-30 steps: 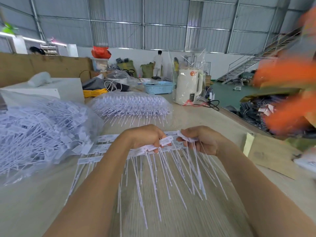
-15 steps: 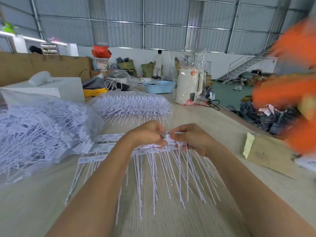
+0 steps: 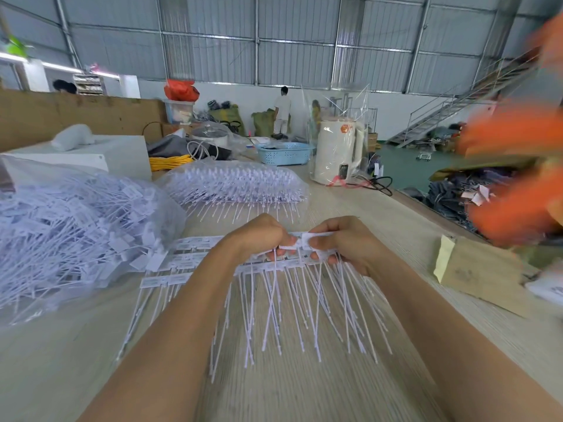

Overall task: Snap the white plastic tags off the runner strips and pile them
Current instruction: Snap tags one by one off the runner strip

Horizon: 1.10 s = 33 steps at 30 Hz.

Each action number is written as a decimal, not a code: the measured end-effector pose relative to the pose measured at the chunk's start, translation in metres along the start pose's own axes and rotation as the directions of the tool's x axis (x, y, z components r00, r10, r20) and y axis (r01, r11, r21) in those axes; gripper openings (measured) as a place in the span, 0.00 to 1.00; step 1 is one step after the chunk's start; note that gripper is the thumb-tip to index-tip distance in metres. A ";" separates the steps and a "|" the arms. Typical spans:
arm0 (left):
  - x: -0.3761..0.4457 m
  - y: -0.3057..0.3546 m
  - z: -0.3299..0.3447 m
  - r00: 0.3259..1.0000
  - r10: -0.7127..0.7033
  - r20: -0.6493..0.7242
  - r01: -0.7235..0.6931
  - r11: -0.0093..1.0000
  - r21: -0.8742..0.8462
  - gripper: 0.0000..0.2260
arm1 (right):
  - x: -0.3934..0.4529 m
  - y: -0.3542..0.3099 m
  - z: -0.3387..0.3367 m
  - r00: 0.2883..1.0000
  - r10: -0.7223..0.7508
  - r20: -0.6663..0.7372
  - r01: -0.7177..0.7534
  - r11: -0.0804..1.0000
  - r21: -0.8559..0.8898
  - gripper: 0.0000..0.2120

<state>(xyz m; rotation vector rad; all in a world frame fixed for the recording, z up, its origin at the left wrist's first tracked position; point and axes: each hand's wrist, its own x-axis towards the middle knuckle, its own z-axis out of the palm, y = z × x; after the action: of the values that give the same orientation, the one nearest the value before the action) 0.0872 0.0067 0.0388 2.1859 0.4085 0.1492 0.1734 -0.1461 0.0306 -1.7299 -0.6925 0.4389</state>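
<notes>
My left hand (image 3: 260, 236) and my right hand (image 3: 347, 242) meet at the middle of the table, both closed on a bunch of white tag strips (image 3: 300, 243). The tags' long thin tails (image 3: 292, 309) hang down toward me in a fan. More runner strips (image 3: 182, 263) lie flat on the table under and left of my left wrist. A large pile of loose snapped tags (image 3: 70, 226) sits in clear plastic at the left. My fingers hide where the strips join.
A clear bag of unsnapped strips (image 3: 234, 184) lies behind my hands. Further back stand a white kettle in plastic wrap (image 3: 336, 150) and a blue basket (image 3: 285, 153). A cardboard piece (image 3: 478, 272) lies at the right. A blurred orange shape (image 3: 518, 166) moves at the right edge.
My hands have come closer together and gathered the strips tighter. The tails now hang straighter. The orange blur at the right keeps shifting.
</notes>
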 end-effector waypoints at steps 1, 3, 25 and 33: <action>0.001 0.000 0.002 1.000 -0.023 0.009 0.023 0.998 -0.053 0.14 | 0.000 0.000 0.001 1.000 -0.020 -0.010 0.020 0.999 -0.029 0.02; 0.003 -0.001 0.004 0.996 -0.082 0.031 0.085 0.988 -0.128 0.12 | 0.000 0.000 0.002 0.998 -0.053 -0.032 0.051 0.996 -0.075 0.03; -0.008 0.018 -0.005 0.989 0.000 0.147 0.005 0.999 -0.035 0.11 | 0.003 -0.008 -0.058 0.992 0.122 0.007 -0.108 0.846 0.523 0.04; -0.011 0.019 -0.002 0.983 0.038 0.177 -0.071 0.980 0.185 0.20 | -0.003 -0.010 -0.021 0.974 0.055 0.222 -0.089 0.985 0.147 0.07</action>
<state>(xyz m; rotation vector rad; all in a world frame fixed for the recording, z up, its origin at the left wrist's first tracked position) 0.0804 -0.0058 0.0556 2.3776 0.2738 -0.0530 0.1821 -0.1620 0.0456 -1.5759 -0.7311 0.7229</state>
